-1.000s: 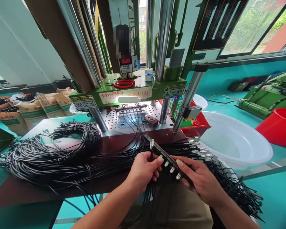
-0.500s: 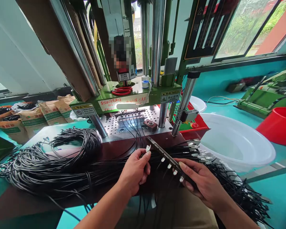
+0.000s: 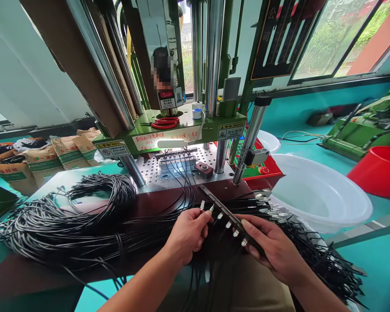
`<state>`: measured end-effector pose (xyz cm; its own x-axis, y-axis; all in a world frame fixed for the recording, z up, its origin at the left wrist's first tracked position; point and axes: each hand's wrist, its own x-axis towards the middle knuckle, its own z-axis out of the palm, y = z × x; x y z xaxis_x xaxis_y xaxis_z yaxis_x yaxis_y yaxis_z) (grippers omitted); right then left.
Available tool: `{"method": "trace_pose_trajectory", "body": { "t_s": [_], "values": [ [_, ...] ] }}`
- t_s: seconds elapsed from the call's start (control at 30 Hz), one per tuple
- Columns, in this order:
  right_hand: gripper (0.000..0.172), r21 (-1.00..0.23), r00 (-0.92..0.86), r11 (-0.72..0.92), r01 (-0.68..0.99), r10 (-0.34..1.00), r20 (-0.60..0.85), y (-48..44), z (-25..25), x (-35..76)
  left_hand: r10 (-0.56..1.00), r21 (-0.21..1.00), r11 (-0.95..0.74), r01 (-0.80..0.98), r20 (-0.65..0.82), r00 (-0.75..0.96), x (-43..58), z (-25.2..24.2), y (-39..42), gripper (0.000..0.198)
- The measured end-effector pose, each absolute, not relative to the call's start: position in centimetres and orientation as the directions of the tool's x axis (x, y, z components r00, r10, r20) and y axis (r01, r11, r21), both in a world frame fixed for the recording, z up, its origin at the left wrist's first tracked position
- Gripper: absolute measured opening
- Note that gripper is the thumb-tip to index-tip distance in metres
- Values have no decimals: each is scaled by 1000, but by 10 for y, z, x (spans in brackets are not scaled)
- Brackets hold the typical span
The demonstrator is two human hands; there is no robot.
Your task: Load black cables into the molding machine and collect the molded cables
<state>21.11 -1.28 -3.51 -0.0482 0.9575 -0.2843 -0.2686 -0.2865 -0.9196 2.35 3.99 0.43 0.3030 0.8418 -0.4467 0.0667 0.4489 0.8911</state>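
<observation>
My left hand (image 3: 186, 236) is closed, thumb and index finger pinching cable connectors (image 3: 203, 205) with shiny metal ends. One of these ends points at the edge of a dark slotted bar (image 3: 211, 196); whether it touches is hard to see. My right hand (image 3: 274, 248) grips the bar's near end, thumb on top. Along the bar's left edge sit several metal connectors (image 3: 228, 225), their black cables hanging below. Beyond the hands, a metal mold block (image 3: 178, 165) with several cables leading out of it rests on the press's perforated plate (image 3: 149, 167).
Black cable bundles (image 3: 107, 186) cover the left of the table, and more cable ends (image 3: 331, 268) pile up at right. Red-handled pliers (image 3: 165, 123) lie on the green press (image 3: 188, 130). A white tub (image 3: 321, 203) and red bucket (image 3: 375, 171) stand at right.
My left hand has moved slightly right and up, bringing a connector to the bar's edge. Two metal ends now show at its fingertips. The right hand and bar have shifted slightly left.
</observation>
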Motion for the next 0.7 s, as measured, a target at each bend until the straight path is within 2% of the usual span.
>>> {"method": "trace_pose_trajectory", "body": {
  "t_s": [0.7],
  "values": [
    [49, -925, -9, -311, -216, 948, -317, -13, -30, 211, 823, 884, 462, 77, -459, 333, 25, 5, 43, 24]
  ]
}}
